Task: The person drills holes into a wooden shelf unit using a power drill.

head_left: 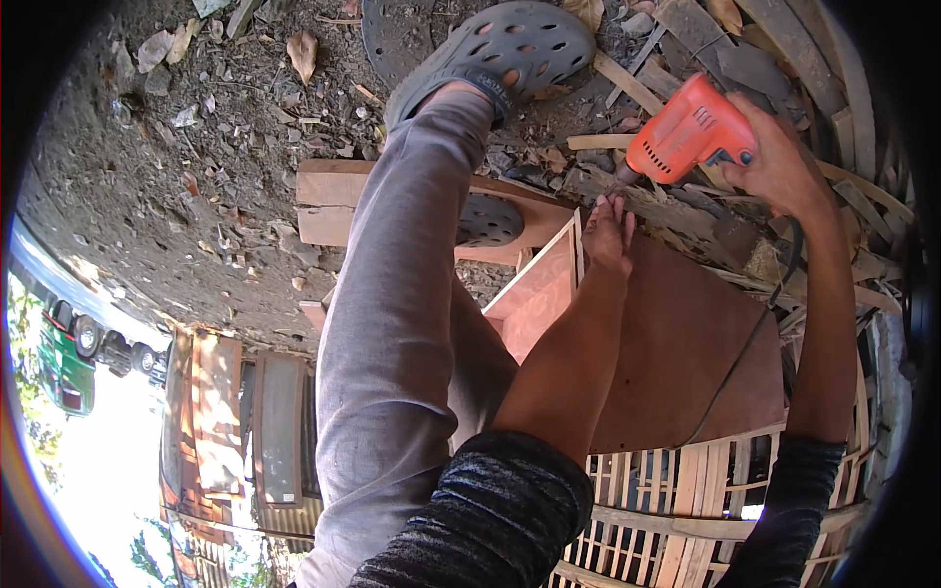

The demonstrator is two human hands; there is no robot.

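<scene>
My right hand (779, 162) is wrapped round the handle of an orange power drill (688, 130), its chuck pointing down and left. A dark cord runs from the drill across a brown plywood panel (676, 343). Just below the chuck, my left hand (608, 235) has its fingertips drawn together at the corner of a wooden box frame (539, 279). Whatever those fingers pinch, if anything, is too small to make out. The drill's tip is very close to them.
Wood strips and offcuts (804, 59) lie heaped at the upper right. My leg in grey trousers (392, 323) and a grey clog (510, 49) stand beside the frame. A board (328, 201) lies on the littered dirt ground. Slatted wood (676, 510) stands at the lower right.
</scene>
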